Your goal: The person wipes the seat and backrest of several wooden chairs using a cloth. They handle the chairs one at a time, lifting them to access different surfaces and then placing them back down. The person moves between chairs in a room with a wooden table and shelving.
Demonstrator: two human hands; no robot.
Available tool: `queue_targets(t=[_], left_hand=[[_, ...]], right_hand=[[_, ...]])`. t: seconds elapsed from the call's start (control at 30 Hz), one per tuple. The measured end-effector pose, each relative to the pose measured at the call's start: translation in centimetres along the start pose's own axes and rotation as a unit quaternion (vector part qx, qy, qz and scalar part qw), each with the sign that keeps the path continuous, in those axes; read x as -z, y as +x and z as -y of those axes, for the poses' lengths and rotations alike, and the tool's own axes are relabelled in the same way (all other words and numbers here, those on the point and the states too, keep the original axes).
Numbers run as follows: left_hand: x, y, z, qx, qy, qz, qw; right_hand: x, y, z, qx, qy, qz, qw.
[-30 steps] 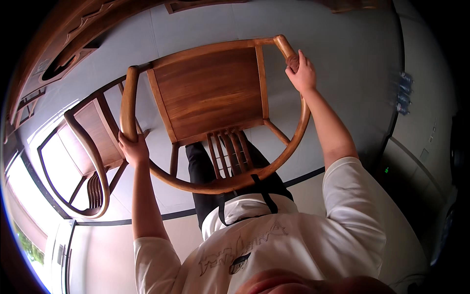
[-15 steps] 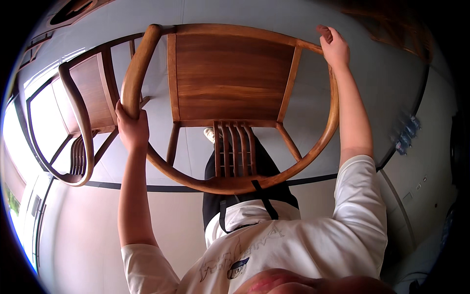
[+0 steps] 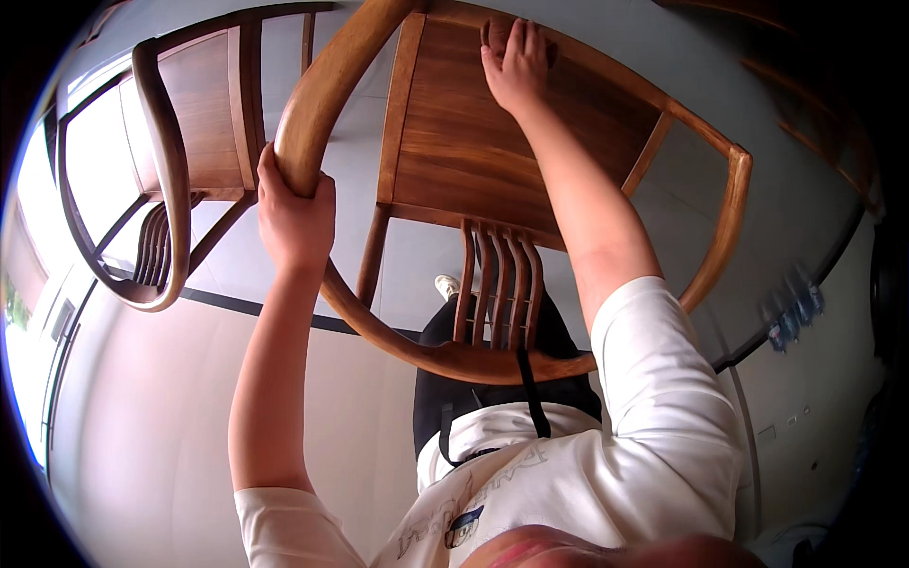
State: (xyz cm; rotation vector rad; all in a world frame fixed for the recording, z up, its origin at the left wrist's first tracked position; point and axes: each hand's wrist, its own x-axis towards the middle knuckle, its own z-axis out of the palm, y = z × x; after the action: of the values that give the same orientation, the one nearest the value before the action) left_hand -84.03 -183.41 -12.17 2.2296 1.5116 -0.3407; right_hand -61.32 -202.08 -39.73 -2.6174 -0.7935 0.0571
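A wooden armchair (image 3: 473, 156) with a curved rail and a slatted back stands in front of me. My left hand (image 3: 296, 220) is closed around the thick left arm end (image 3: 331, 90) of that rail. Near the far edge of the seat, my right hand (image 3: 521, 74) holds a small brown pad (image 3: 494, 38) over the wood. Its kind is not clear, and my fingers cover part of it. My right forearm and sleeve hide part of the seat and of the rail.
A second armchair of the same shape (image 3: 204, 114) stands close by on the left. Bottles in clear plastic (image 3: 795, 317) lie at the right by a dark floor line. More wooden furniture (image 3: 814, 133) shows dimly at the far right.
My right hand has moved left with the brown pad, from the chair's right arm to over the seat. My left hand keeps its grip. The view has shifted and tilted.
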Motion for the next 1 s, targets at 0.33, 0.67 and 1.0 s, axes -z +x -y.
queue_targets(t=[0.33,0.67,1.0], left_hand=[[0.5,-0.3,0.1,-0.006,-0.022,0.010,1.000],[0.2,-0.4,0.9,-0.034,-0.035,-0.008,0.999],[-0.1,-0.3,0.7,-0.013,-0.008,-0.012,1.000]], right_hand=[[-0.1,-9.6,4.6,0.381,0.020,0.322,0.866],[-1.4,4.5,1.1,0.113,-0.037,0.071,0.990],[-4.4,-12.8,11.5,0.321,0.055,0.194,0.925]])
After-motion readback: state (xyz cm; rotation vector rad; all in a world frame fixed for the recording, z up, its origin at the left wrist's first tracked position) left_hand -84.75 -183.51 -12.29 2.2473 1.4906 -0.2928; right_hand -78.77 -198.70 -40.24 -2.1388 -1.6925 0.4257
